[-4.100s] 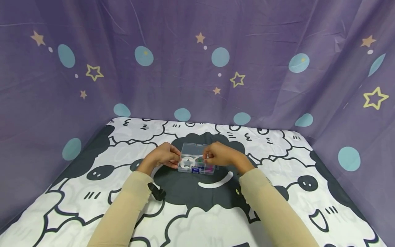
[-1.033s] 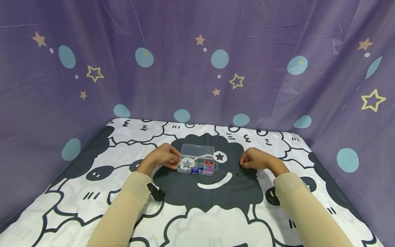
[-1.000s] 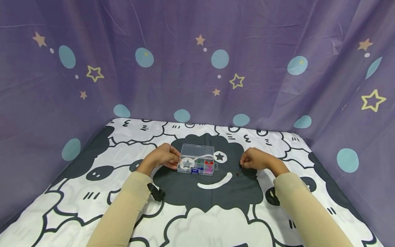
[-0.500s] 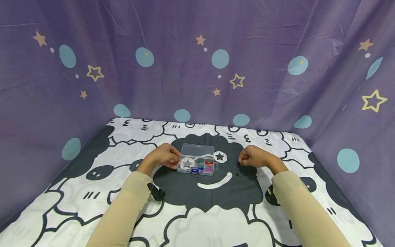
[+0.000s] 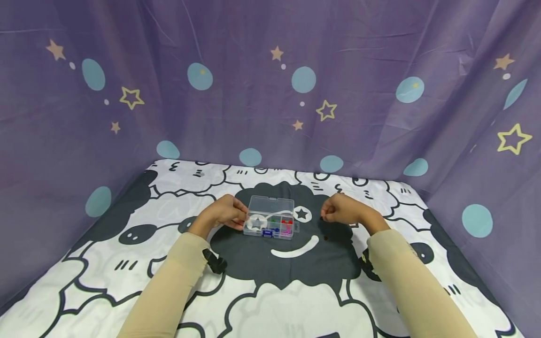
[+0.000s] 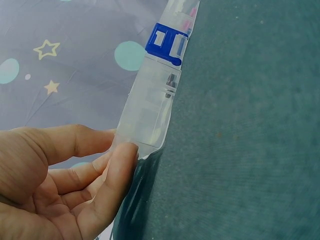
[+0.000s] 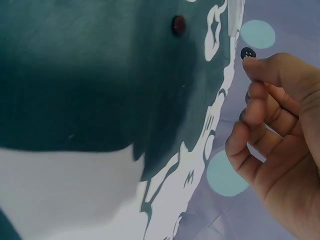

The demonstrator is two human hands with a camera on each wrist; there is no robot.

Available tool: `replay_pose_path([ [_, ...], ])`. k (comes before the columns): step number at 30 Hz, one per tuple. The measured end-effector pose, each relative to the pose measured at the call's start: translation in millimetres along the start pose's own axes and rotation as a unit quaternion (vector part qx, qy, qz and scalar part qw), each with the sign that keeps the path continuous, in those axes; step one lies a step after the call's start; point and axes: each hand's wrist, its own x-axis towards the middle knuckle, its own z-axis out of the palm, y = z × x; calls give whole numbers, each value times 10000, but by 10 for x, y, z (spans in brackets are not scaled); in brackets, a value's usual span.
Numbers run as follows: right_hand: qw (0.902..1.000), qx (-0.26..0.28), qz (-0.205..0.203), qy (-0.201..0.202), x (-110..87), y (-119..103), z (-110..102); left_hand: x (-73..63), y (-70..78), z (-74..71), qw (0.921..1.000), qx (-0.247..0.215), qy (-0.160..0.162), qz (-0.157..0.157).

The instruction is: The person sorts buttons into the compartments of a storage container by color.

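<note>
A clear plastic compartment box [image 5: 270, 205] stands on the cloth with its lid raised; red, pink, green and blue pieces show in its compartments. My left hand [image 5: 227, 212] grips the box's left end, and in the left wrist view thumb and finger pinch its corner near the blue latch [image 6: 166, 44]. To the right of the box, my right hand [image 5: 344, 210] is above the dark patch of cloth. Its fingertips pinch a small dark button [image 7: 248, 52] with holes. A second, reddish-brown button [image 7: 178, 25] lies on the cloth below that hand.
The table is covered by a black-and-white sheep-print cloth [image 5: 291, 310]. A purple curtain [image 5: 359, 126] with stars and blue dots hangs behind and along both sides. A black strap [image 5: 214, 261] sits at the left sleeve.
My right hand was over the box about four seconds ago, then out to the right over the cloth. In the last half second it moved left and slightly up. The left hand stays put.
</note>
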Motion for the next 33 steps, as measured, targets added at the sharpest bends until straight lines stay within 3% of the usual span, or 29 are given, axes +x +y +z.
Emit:
replay_pose_path([
  [18,9992,-256,-214,207,171,-219,-29,12,-18,-4,10000,-27,19,54],
  [33,9984,-169,-507,196,354,-440,100,16,-33,8,10000,-51,41,71],
])
